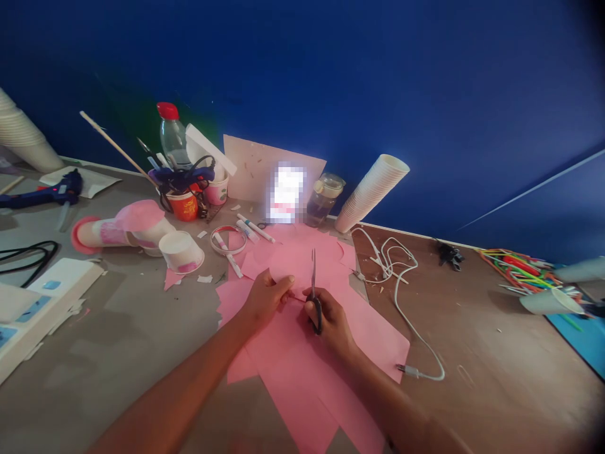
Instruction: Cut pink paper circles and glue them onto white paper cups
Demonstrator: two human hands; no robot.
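My right hand (328, 318) is wrapped round the black handles of a pair of scissors (314, 277), whose blades point up and away from me. Close beside it on the left, my left hand (270, 296) is pinched on a piece of pink paper (297, 277). A thin dark red edge shows between the two hands; its full shape is hidden by my fingers. Both hands are over several overlapping sheets of pink paper (373, 321) spread on the table. The scissor blades look nearly closed and stand to the right of my left fingertips.
Markers (255, 228) and a tape roll (229, 240) lie beyond my left hand. A blurred bright screen (286, 192), a jar (324, 198) and stacked paper cups (373, 192) stand by the blue wall. Left are a paper-cup model (123, 230) and a glue gun (51, 192); right, a white cable (401, 309).
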